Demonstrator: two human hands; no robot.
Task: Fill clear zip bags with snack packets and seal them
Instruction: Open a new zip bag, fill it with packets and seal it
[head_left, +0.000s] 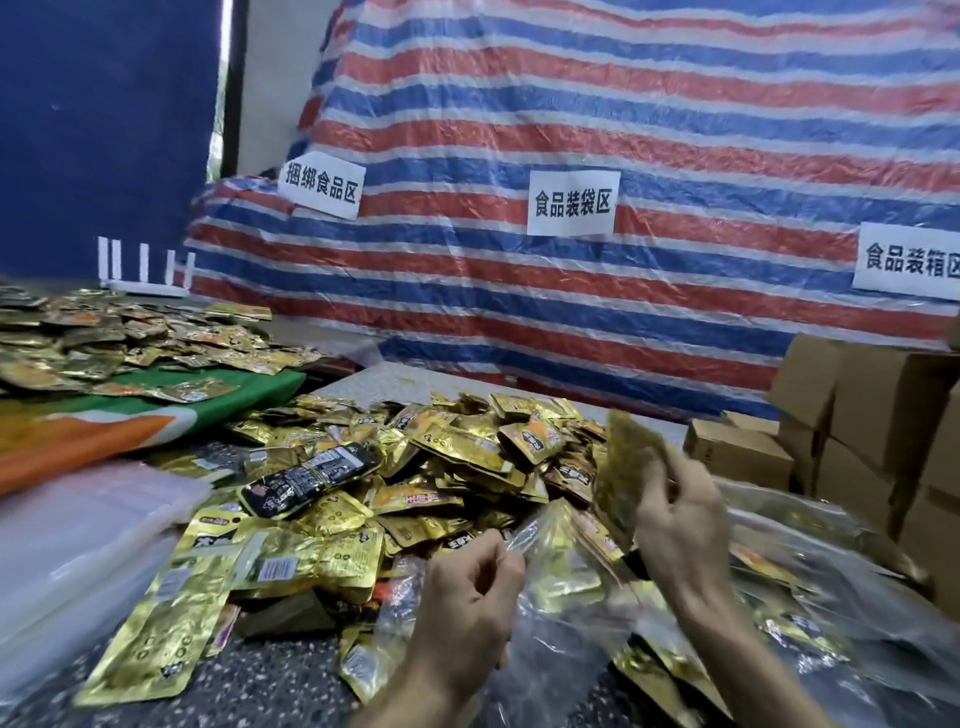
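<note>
A big heap of gold snack packets (415, 467) covers the speckled table (291, 680) in front of me. My left hand (467, 608) pinches the rim of a clear zip bag (561, 587) that holds a few gold packets. Just right of it, my right hand (680, 525) grips a blurred gold packet (623, 473) upright, above the bag's mouth. Several filled clear bags (810, 597) lie at the right of my hands.
A stack of clear empty bags (88, 530) lies at the left. Behind it a second pile of packets (130, 338) sits on a green and orange cloth (156, 410). Cardboard boxes (857, 431) stand at the right. A striped tarp (571, 130) with paper signs hangs behind.
</note>
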